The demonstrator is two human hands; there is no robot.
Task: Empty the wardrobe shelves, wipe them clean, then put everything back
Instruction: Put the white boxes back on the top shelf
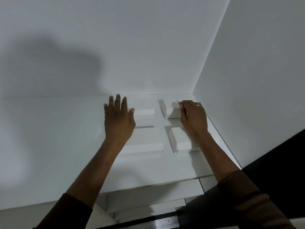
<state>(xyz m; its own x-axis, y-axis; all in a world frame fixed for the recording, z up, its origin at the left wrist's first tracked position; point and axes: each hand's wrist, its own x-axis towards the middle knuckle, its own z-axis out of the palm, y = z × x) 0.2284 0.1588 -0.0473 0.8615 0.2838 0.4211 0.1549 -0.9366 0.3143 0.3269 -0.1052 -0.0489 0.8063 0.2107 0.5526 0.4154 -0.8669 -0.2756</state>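
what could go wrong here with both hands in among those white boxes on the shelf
The right hand grips the far right box while its forearm passes over the near right box, so a careless pull may drag that one toward the shelf edge. The left hand lies flat beside the far left box and could nudge it. White boxes on white are easy to misjudge.

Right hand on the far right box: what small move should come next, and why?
Probably lift the far right box off the shelf: the right hand already curls round it, while the left hand lies flat and three more white boxes wait.
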